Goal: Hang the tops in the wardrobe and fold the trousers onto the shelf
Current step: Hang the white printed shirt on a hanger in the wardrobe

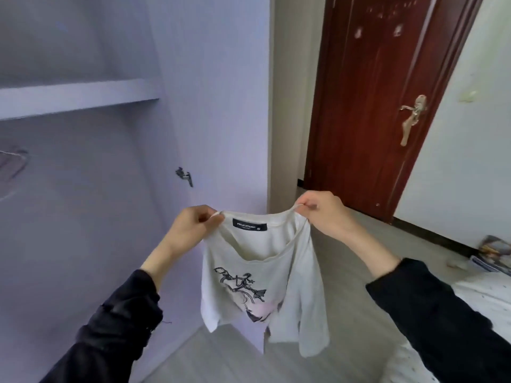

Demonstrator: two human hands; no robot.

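A white T-shirt [262, 283] with a dark and pink print on its front hangs in the air in front of me, its black neck label facing me. My left hand [190, 228] pinches the collar at its left end. My right hand [323, 211] pinches the collar at its right end, so the neckline is stretched between them. The open lilac wardrobe [210, 106] stands to the left, with a shelf [77, 96] at upper left. A wire hanger [12, 164] shows blurred at the far left edge inside the wardrobe.
A dark red door [376, 92] with a metal handle [412, 117] is shut at the back right. A bed with a white cover [484, 294] sits at the lower right. Some packets [492, 252] lie on the grey floor [359, 272] by the wall.
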